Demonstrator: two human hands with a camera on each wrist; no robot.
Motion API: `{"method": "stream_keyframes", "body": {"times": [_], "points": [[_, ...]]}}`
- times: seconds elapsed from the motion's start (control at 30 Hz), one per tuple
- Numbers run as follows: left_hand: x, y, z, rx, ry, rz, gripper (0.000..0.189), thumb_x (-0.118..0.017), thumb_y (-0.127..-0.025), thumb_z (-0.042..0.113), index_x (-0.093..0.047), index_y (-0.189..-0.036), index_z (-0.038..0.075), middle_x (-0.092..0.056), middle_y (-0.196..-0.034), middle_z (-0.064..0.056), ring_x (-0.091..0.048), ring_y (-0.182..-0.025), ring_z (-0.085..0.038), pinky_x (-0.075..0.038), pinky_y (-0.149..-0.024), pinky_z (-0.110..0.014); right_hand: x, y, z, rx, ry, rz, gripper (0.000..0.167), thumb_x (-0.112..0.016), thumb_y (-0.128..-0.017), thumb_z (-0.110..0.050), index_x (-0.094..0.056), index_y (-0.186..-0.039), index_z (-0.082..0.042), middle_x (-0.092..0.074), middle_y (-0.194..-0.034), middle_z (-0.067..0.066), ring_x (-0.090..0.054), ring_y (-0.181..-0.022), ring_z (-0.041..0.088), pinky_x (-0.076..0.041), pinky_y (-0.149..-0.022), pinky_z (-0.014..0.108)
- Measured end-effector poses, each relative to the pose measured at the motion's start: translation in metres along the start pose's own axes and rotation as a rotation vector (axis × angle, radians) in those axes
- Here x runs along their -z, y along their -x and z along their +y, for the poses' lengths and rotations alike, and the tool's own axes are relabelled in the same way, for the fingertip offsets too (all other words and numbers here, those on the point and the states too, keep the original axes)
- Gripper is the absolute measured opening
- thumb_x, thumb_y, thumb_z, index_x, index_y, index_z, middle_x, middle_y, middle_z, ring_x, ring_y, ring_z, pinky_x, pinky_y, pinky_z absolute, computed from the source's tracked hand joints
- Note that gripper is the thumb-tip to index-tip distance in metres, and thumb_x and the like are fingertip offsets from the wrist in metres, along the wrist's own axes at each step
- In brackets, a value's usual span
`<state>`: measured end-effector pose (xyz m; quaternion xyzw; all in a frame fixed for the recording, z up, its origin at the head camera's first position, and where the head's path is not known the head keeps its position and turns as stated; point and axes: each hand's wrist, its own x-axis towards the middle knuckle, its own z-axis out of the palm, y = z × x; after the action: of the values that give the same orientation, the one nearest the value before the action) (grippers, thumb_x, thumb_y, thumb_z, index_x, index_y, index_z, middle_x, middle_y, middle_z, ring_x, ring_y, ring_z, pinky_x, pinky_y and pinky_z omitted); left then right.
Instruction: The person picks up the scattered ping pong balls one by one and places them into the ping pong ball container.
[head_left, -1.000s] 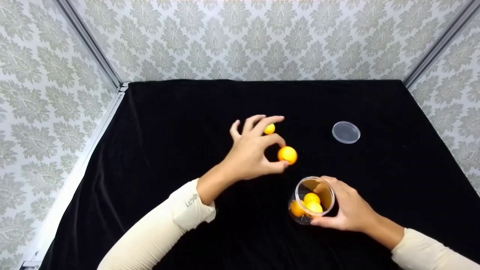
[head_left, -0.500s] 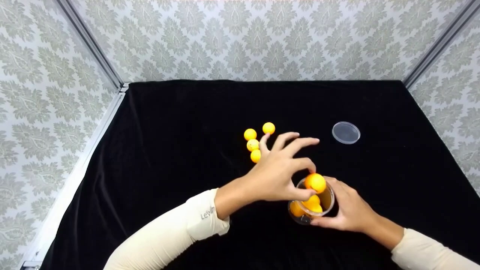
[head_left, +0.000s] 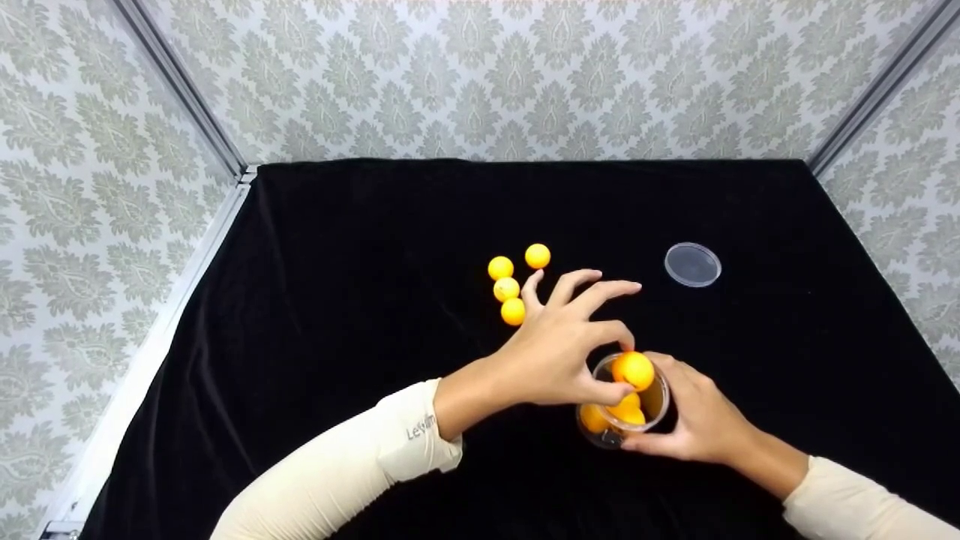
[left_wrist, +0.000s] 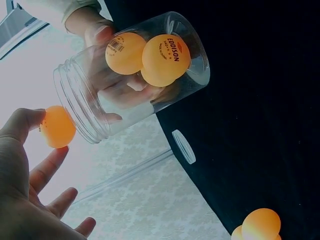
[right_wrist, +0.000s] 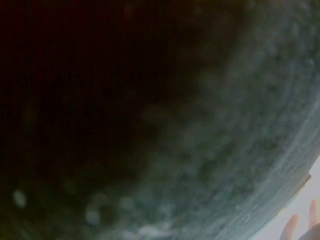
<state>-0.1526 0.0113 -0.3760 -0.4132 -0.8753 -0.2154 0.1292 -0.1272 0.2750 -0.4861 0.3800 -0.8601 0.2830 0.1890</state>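
Observation:
An orange table tennis ball is pinched between thumb and forefinger of my left hand, right at the mouth of a clear plastic jar. The other left fingers are spread. My right hand grips the jar from its right side. Inside the jar lie several more orange balls, one with printed lettering facing the left wrist camera. The right wrist view is mostly dark and blurred, with fingertips at its lower right corner.
Several loose orange balls rest on the black cloth beyond my left hand. A clear round lid lies farther back to the right. Patterned walls stand around the back and sides.
My left hand has moved right and toward me, carrying the ball from beside the loose balls to the jar's mouth. My right hand and the jar have stayed put.

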Motion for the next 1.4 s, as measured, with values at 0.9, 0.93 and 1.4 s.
{"method": "stream_keyframes", "body": {"times": [0.9,0.93,1.4], "points": [[0.004,0.002,-0.024,0.052,0.007,0.071,0.035,-0.077,-0.074,0.057,-0.073,-0.101,0.036,-0.044,-0.157,0.01,-0.034,-0.144,-0.03,-0.017,-0.105,-0.079,-0.001,0.0,0.0,0.041,-0.013,0.018,0.102,-0.094,-0.058,-0.057,-0.056,-0.137,-0.005,-0.068,-0.121,0.005,-0.067,-0.104,0.02,-0.04,-0.104,0.013],[0.004,0.002,-0.027,0.058,0.006,0.081,0.035,-0.077,-0.074,0.057,-0.073,-0.102,0.036,-0.045,-0.157,0.01,-0.034,-0.144,-0.03,-0.017,-0.105,-0.078,-0.001,0.0,0.0,0.041,-0.017,0.019,0.102,-0.094,-0.058,-0.057,-0.056,-0.137,-0.005,-0.068,-0.12,0.004,-0.067,-0.104,0.019,-0.04,-0.104,0.013],[-0.002,0.004,-0.077,0.252,-0.011,0.064,0.036,-0.078,-0.075,0.055,-0.073,-0.103,0.035,-0.042,-0.158,0.013,-0.031,-0.146,-0.028,-0.01,-0.108,-0.08,-0.001,0.0,0.0,0.03,-0.033,0.024,0.103,-0.095,-0.057,-0.056,-0.056,-0.137,-0.005,-0.07,-0.112,-0.005,-0.068,-0.1,0.015,-0.042,-0.1,0.013]]}}
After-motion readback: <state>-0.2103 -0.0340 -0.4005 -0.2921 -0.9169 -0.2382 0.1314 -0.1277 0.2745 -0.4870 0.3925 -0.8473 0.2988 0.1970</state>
